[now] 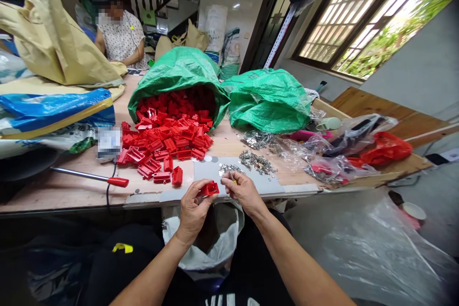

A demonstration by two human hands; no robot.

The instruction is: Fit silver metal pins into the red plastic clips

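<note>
My left hand (pixel 193 208) is closed round a small red plastic part (pixel 210 188), held just above the table's front edge. My right hand (pixel 243 191) sits close beside it, fingers pinched on a tiny metal piece (pixel 234 180) near the red part. A heap of the same red plastic parts (pixel 168 141) spills from an open green sack (pixel 179 74) straight ahead. Small piles of shiny metal pieces (pixel 256 161) lie on a grey sheet (pixel 208 169) just beyond my hands.
A second green sack (pixel 268 98) lies at right, with clear and red plastic bags (pixel 358 148) past it. A red-handled tool (pixel 89 177) rests at left. Brown paper and blue bags (pixel 53 110) crowd the left. Another person (pixel 120 36) sits across. A white bag (pixel 211 244) hangs below.
</note>
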